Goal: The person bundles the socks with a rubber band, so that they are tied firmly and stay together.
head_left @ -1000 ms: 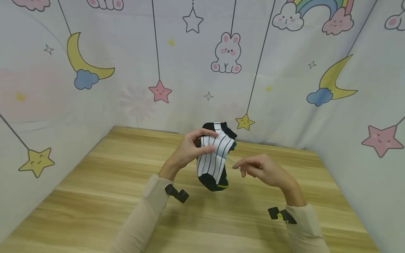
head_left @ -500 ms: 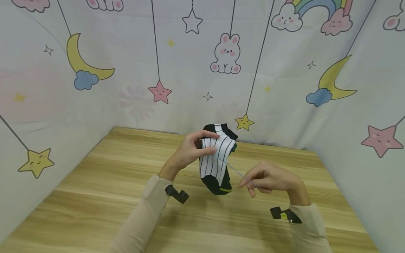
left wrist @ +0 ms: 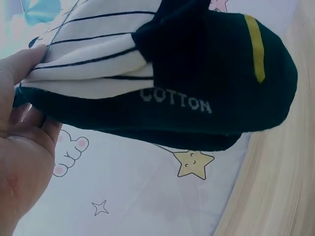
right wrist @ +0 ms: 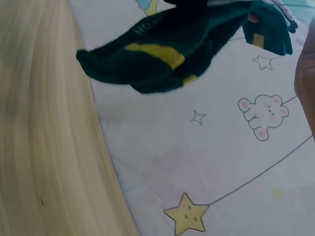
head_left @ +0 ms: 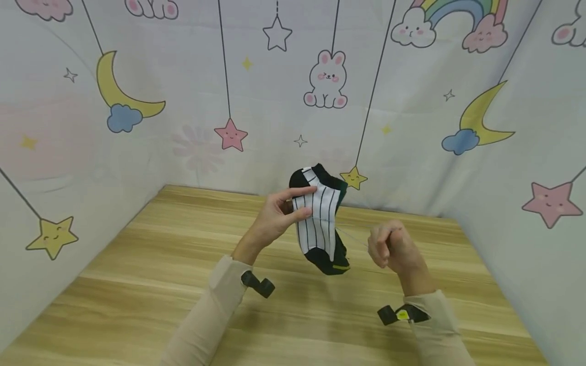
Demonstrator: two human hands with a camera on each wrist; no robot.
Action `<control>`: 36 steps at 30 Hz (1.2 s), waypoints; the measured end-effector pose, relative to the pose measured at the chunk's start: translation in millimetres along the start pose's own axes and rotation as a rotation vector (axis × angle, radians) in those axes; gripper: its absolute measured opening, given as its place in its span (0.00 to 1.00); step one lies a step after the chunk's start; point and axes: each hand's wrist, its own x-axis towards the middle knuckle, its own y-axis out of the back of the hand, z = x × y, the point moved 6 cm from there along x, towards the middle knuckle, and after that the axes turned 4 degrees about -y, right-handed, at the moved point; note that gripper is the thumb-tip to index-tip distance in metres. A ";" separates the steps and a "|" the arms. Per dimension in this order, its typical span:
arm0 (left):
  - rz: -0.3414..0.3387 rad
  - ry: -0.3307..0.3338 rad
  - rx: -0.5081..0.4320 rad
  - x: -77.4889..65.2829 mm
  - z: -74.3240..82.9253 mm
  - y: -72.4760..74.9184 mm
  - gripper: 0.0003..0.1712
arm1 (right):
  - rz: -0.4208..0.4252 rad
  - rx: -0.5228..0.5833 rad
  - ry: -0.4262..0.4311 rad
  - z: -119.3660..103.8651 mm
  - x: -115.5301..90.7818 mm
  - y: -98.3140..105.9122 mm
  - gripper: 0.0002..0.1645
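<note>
My left hand (head_left: 271, 217) pinches a bundle of short socks (head_left: 317, 231) above the table, thumb in front and fingers at the upper edge. The front sock is white with thin black stripes and a black toe, heel and cuff. Behind it, a dark green sock (left wrist: 216, 110) carries a yellow stripe and the word COTTON. Around the bundle's middle runs a thin bluish string (head_left: 352, 237), stretched out to the right. It ends at my right hand (head_left: 394, 249), whose fingers are curled round it, though the exact grip is hidden.
Under both hands lies a wood-grain table (head_left: 151, 284). A white fabric backdrop (head_left: 274, 91) printed with moons, stars and rabbits encloses it at the back and sides. Dark wrist cameras sit at the left cuff (head_left: 258, 284) and the right cuff (head_left: 403, 314).
The right hand pulled the string down and right, then rose and turned, fingers curling in. The sock bundle has lifted slightly and tilted, its lower end swinging right. The left hand keeps its pinch.
</note>
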 end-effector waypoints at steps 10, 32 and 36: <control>0.059 -0.091 0.021 -1.8 7.3 3.8 0.23 | 0.619 0.709 0.214 29.7 -1.1 23.2 0.38; -0.241 0.004 0.107 -4.0 2.2 -18.0 0.22 | 0.748 -0.609 -0.173 19.0 -3.0 25.3 0.41; -0.309 0.028 0.100 -5.8 0.3 -25.0 0.22 | 0.741 -0.727 -0.237 15.9 -4.4 23.8 0.41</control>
